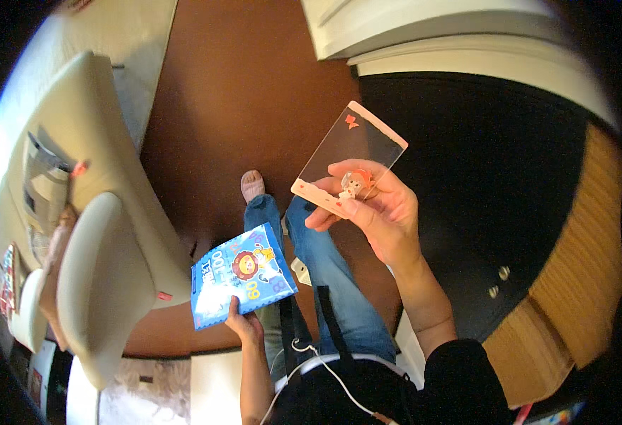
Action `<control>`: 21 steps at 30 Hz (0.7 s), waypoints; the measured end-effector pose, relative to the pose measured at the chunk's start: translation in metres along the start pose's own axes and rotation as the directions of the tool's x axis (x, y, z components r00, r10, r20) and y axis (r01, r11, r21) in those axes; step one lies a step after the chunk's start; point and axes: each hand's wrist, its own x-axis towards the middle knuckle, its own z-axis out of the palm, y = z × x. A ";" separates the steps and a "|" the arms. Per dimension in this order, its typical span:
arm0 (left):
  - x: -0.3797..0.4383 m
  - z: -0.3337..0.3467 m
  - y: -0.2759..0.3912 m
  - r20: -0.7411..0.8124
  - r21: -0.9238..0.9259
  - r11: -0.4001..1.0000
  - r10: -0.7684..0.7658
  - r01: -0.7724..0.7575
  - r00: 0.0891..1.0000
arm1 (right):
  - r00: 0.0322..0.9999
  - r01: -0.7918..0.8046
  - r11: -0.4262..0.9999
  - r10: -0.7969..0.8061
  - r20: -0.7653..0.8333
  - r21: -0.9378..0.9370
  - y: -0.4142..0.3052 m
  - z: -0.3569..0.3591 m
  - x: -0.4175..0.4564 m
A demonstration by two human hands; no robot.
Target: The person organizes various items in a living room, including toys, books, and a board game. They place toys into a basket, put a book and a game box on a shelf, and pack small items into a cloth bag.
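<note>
My right hand (390, 212) grips a transparent plastic card holder (337, 151) by its lower corner, thumb in front and fingers behind. The holder has pale pink ends, a small red bow and a red-haired cartoon figure. Lower and to the left, my left hand (244, 321) pinches the bottom edge of a glossy blue booklet or packet (244, 276). A cartoon lion, numbers and writing are printed on its front, and glare whitens part of it. The two things are apart, both held in the air above my legs.
A cream sofa (114, 159) stands at the left, with a bag (45, 170) and other items on it. The floor (236, 95) is reddish brown. At the right are a black surface (449, 186) and brown cardboard (529, 350). A white cable (337, 380) hangs across my front.
</note>
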 end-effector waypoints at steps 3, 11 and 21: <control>-0.009 0.005 0.011 0.130 0.009 0.993 0.113 -0.115 0.985 | 0.987 0.161 0.986 -0.160 0.014 -0.041 -0.062 0.018 -0.062; 0.033 0.000 0.027 0.301 0.101 0.969 0.187 -0.226 0.935 | 0.879 0.443 0.880 -0.464 -0.109 -0.171 -0.118 -0.001 -0.209; -0.059 0.060 0.044 0.445 0.173 0.876 0.337 -0.449 0.830 | -0.111 -0.210 -0.229 -0.960 0.256 -0.951 -0.225 -0.075 -0.377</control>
